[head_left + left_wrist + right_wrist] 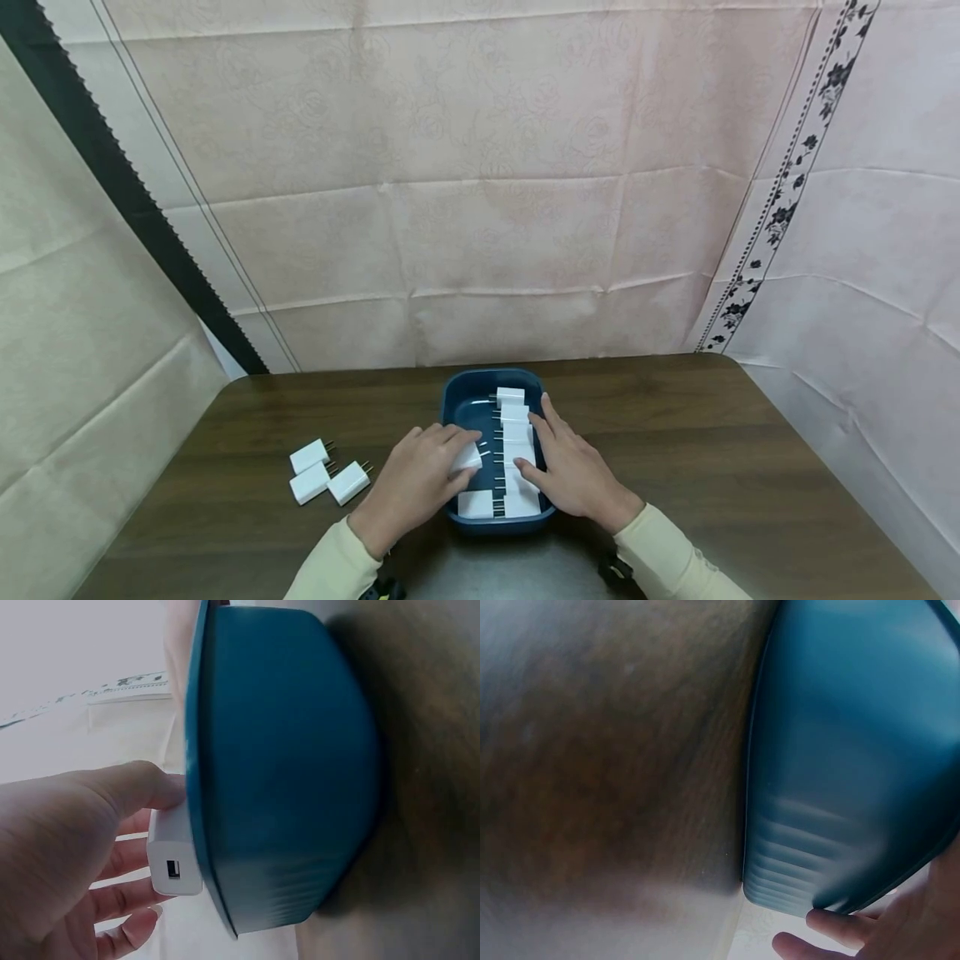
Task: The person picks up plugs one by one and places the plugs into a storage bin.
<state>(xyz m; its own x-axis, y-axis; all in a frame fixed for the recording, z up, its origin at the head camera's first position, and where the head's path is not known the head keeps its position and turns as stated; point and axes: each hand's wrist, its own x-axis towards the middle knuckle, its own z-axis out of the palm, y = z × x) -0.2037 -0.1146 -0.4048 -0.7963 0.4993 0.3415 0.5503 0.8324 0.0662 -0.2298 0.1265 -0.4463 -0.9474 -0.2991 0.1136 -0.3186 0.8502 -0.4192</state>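
My left hand pinches a white USB charger between thumb and fingers, over the left side of a blue tray. In the left wrist view this charger's USB port faces the camera, beside the tray's rim. Several white chargers stand in a column along the tray's right side, prongs to the left. Another charger sits in the near left corner, prongs to the right. My right hand lies across the right rim, fingers spread, its thumb and fingertips at the column.
Left of the tray, three more chargers lie close together on the brown wooden table. A pale cloth hangs behind the table and at both sides.
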